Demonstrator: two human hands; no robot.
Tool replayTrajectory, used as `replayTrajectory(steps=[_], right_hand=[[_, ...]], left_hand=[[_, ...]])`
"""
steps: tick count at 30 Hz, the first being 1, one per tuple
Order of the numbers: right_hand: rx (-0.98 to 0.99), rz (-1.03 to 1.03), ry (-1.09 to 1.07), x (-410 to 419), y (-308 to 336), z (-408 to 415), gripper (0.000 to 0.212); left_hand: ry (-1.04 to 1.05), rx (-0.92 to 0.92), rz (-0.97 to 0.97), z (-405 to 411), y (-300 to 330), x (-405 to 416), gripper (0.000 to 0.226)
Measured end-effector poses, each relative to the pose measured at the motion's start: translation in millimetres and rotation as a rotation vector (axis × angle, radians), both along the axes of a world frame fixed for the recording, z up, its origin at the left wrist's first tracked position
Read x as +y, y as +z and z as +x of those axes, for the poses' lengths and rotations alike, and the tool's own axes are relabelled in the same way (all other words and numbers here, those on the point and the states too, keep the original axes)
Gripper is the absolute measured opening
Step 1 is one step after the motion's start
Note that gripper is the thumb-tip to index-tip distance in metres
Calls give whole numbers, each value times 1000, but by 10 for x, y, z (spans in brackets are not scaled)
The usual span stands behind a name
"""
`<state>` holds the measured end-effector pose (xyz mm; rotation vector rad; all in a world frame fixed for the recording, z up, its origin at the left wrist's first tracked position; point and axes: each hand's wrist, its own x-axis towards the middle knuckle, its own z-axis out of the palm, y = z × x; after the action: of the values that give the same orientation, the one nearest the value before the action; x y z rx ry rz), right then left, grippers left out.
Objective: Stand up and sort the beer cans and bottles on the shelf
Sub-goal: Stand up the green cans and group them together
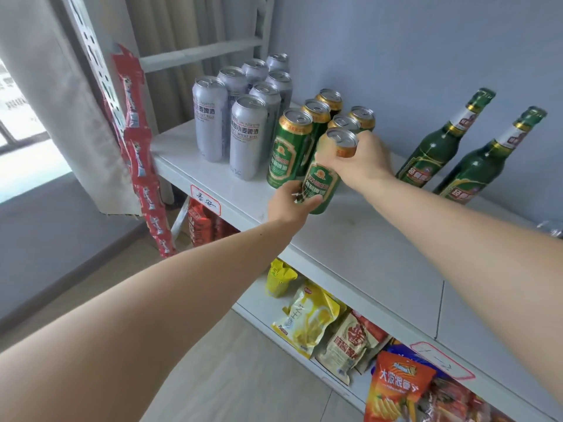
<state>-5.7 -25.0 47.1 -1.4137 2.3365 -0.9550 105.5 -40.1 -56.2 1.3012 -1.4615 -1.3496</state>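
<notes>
While both hands, left hand [292,202] low and right hand [362,159] near the rim, grip a green can [323,181], placing it squarely beside its green neighbours [289,147] on the shelf [350,239] seems next.

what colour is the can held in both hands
Green with a gold top band and a red-and-gold label; the can shows best in the head view.

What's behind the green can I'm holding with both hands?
Behind the held green can, two more green cans stand in a row toward the wall. The right hand covers their lower bodies; only their tops show. The left hand grips the can's base.
</notes>
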Motion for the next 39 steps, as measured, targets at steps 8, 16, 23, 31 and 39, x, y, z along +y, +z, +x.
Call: replayTrajectory(steps=[8, 16, 23, 31, 39], right_hand=[[65, -25, 14, -148, -120, 39, 61], [135, -33, 3, -218, -135, 83, 68], [133, -36, -39, -233, -146, 119, 73], [115, 24, 23, -101, -140, 80, 78], [174, 93, -60, 324, -110, -170, 74]], left_hand=[[86, -147, -89, -104, -88, -88, 49], [110, -253, -129, -207, -135, -113, 50], [121, -274, -117, -263, -131, -140, 50], [85, -314, -105, -253, -40, -108, 54], [89, -418, -44, -258, 115, 81, 54]])
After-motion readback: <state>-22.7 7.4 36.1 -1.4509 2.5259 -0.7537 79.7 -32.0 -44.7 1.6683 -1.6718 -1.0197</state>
